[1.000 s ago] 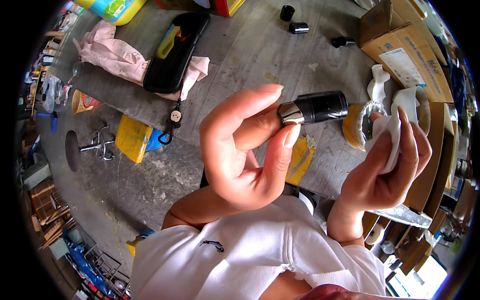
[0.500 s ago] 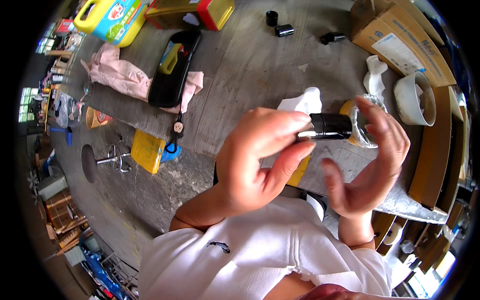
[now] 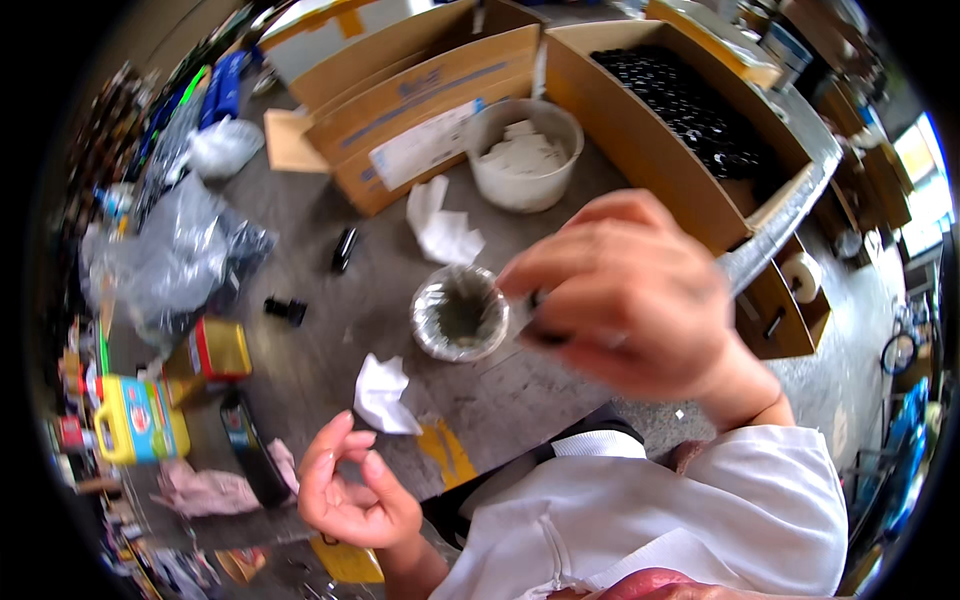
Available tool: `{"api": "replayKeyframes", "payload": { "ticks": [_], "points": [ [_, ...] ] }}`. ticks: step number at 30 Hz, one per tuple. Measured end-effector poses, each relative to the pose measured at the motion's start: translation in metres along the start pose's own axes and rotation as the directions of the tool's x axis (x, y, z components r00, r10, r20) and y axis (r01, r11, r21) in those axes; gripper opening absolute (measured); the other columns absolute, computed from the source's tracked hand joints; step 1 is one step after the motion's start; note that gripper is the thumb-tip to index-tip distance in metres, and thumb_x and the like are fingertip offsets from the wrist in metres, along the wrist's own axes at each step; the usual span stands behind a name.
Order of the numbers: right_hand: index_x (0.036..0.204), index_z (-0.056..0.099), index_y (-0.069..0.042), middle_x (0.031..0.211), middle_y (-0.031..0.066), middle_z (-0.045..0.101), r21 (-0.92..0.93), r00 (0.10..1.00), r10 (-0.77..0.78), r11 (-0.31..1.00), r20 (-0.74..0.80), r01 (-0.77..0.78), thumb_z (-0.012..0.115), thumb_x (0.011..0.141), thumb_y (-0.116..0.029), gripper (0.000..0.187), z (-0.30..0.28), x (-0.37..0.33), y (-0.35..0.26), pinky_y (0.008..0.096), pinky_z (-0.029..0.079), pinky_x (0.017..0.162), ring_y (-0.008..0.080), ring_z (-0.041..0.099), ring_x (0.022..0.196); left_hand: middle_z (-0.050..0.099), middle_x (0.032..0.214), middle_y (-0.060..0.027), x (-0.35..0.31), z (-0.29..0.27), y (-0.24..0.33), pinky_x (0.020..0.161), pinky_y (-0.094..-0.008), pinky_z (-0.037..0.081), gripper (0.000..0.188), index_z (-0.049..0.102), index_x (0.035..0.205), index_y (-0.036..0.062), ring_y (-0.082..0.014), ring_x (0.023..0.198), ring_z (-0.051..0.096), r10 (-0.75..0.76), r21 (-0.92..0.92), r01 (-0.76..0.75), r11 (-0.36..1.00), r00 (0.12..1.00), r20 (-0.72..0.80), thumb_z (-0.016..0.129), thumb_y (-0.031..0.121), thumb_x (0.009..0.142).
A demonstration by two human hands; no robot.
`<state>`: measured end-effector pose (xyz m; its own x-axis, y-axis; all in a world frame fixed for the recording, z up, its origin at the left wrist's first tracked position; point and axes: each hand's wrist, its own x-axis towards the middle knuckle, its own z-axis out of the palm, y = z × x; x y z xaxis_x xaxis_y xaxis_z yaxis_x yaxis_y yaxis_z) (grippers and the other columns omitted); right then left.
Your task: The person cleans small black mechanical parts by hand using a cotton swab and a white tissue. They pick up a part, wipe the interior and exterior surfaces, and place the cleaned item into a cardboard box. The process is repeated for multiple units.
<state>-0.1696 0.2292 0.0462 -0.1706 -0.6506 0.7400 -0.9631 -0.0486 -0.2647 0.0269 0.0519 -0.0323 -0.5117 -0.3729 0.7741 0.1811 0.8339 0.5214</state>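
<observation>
My right hand (image 3: 625,295), smeared by motion, is closed on a small black cylinder (image 3: 543,330), mostly hidden by the fingers, just right of a plastic-lined cup (image 3: 460,314). My left hand (image 3: 350,490) is low over the table's near edge, palm up. Its fingers are loosely bent and apart, with nothing in them. Crumpled white tissue (image 3: 384,394) lies above that hand. Two more black cylindrical pieces lie farther off: one upright in the picture (image 3: 344,250), one sideways (image 3: 286,311).
A long carton (image 3: 660,150) filled with shiny black pieces stands far right. Beside it are a white tub (image 3: 525,155) of tissue and an open cardboard box (image 3: 430,110). At left are a plastic bag (image 3: 165,265), a yellow jug (image 3: 145,420), a tin (image 3: 215,355) and a phone (image 3: 252,450).
The view has swung right toward the cartons. The black cylinder has gone from my left hand to my right. My left hand has opened and lowered.
</observation>
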Motion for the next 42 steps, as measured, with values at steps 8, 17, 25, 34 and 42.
{"api": "replayKeyframes", "payload": {
  "ticks": [8,17,25,34,42],
  "points": [
    [0.076,0.056,0.004,0.108,0.0109,0.061,0.06,0.922,0.354,0.935,-0.154,-0.349,0.069,0.075,0.002,0.013,-0.159,-0.044,0.073,0.025,0.049,0.075,0.0157,0.062,0.09,0.062,0.095,-0.0161,-0.037,-0.018,-0.034,0.06,-0.0266,0.048,0.01,0.053,0.097,-0.0072,-0.0197,0.073,0.057,-0.009,0.429,-0.054,0.902,0.99,0.144,0.047,-0.002,0.09],
    [0.074,0.065,0.002,0.074,0.0057,0.053,-0.346,0.764,0.622,0.764,0.172,-0.544,0.071,0.07,-0.004,0.009,-0.178,-0.083,0.11,0.0287,0.048,0.059,0.0175,0.057,0.065,0.065,0.081,-0.0136,-0.021,-0.005,-0.005,0.069,-0.0367,0.05,0.013,0.058,0.077,-0.0014,-0.0275,0.073,0.061,-0.004,0.544,-0.184,0.819,0.945,0.327,0.055,0.005,0.088],
    [0.078,0.066,0.002,0.075,0.0111,0.06,-0.324,0.782,0.519,0.848,0.345,-0.42,0.069,0.07,-0.003,0.01,-0.174,-0.097,0.139,0.0312,0.049,0.061,0.0254,0.06,0.067,0.064,0.081,-0.0131,-0.021,0.001,-0.006,0.071,-0.0365,0.051,0.007,0.061,0.078,-0.0017,-0.0279,0.075,0.061,-0.098,0.593,-0.129,0.795,0.937,0.336,0.056,-0.004,0.082],
    [0.065,0.065,-0.006,0.058,0.0097,0.058,-0.427,0.659,0.534,0.839,0.529,-0.338,0.07,0.059,-0.009,0.008,-0.145,-0.097,0.162,0.0352,0.048,0.052,0.0273,0.06,0.059,0.064,0.082,-0.0131,-0.02,0.002,-0.004,0.07,-0.0356,0.051,0.007,0.062,0.079,-0.0013,-0.0278,0.075,0.062,-0.118,0.628,-0.159,0.762,0.919,0.376,0.057,-0.005,0.081],
    [0.057,0.053,-0.006,0.059,0.0094,0.056,-0.487,0.728,0.471,0.846,0.498,-0.214,0.071,0.056,-0.009,0.018,-0.141,-0.098,0.166,0.0366,0.046,0.053,0.0298,0.059,0.061,0.061,0.081,-0.015,-0.034,-0.004,-0.03,0.061,-0.0352,0.047,0.006,0.056,0.081,-0.0027,-0.0295,0.071,0.058,-0.062,0.508,-0.151,0.848,0.924,0.378,0.052,-0.006,0.081]
  ]
}}
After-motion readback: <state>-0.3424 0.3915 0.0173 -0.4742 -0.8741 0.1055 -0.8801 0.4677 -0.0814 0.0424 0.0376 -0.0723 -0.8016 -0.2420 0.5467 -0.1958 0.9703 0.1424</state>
